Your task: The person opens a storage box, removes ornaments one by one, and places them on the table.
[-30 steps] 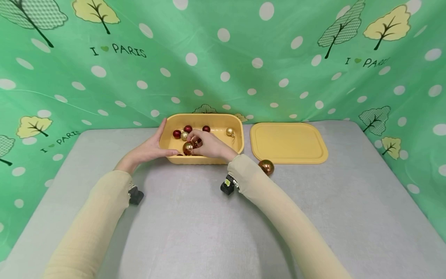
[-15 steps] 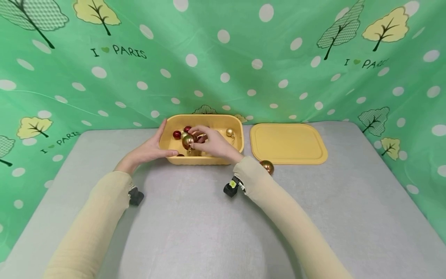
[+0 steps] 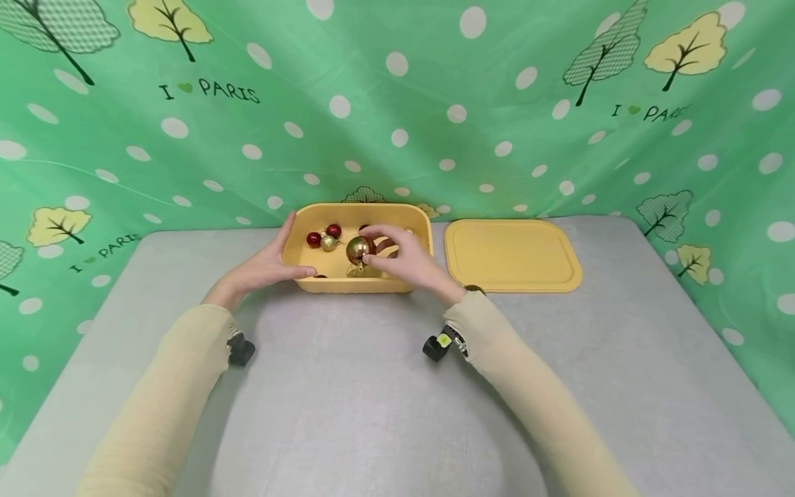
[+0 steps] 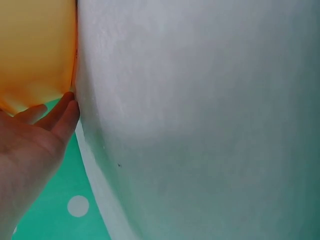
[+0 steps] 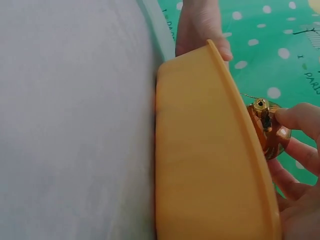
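In the head view my right hand [image 3: 406, 259] pinches a shiny copper-gold Christmas bauble [image 3: 360, 250] between thumb and fingers, over the inside of a yellow plastic box [image 3: 335, 284]. The bauble's gold cap and hanging loop [image 5: 261, 105] show beyond the box rim in the right wrist view. My left hand [image 3: 263, 268] lies against the box's left end with fingers straight and thumb along the front rim. Dark red baubles [image 3: 333, 230] and a small gold glitter bauble [image 3: 328, 243] lie inside at the left. My right hand partly covers the box's right side.
A yellow lid [image 3: 514, 255] lies flat on the grey table [image 3: 348, 386], right of the box. Another copper bauble [image 3: 475, 288] lies by the lid's front edge, mostly hidden behind the right sleeve. A green patterned curtain [image 3: 397, 103] hangs right behind the box.
My right hand has lifted the copper-gold bauble from among the others and moved it rightward within the box. The left hand stays in place. My right sleeve now covers most of the bauble by the lid.
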The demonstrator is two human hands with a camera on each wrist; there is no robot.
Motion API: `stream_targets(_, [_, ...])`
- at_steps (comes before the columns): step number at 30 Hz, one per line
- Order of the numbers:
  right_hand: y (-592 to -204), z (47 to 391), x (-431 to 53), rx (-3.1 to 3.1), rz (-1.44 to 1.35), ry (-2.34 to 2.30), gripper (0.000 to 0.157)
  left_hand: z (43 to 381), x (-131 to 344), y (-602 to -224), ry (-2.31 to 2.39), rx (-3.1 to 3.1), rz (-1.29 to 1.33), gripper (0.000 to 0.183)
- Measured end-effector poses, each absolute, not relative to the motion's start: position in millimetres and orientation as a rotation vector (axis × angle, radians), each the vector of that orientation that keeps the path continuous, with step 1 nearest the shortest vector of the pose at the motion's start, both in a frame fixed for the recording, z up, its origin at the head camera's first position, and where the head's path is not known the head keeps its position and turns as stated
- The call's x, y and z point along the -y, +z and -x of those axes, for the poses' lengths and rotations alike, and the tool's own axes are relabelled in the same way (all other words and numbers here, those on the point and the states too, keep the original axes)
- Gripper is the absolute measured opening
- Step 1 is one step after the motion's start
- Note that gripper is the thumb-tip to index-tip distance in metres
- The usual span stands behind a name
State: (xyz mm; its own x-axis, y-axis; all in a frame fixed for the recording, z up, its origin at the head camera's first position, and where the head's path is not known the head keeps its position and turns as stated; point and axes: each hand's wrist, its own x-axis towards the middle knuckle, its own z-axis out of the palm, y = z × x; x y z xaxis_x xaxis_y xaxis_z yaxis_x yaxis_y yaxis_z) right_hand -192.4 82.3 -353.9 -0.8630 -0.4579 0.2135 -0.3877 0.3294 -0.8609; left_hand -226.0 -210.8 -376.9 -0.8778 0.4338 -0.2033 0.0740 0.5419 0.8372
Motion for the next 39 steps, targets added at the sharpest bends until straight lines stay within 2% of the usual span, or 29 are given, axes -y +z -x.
stream_targets(21, [-348, 169, -148, -2.547, 0.691, -1.728, 0.043, 225, 211, -376, 1.278, -2.383, -0.397, 0.122])
stream_targets(39, [-366, 159, -224, -2.671, 0.495, -1.630, 0.042, 222, 212, -374, 1.265, -2.404, -0.426, 0.121])
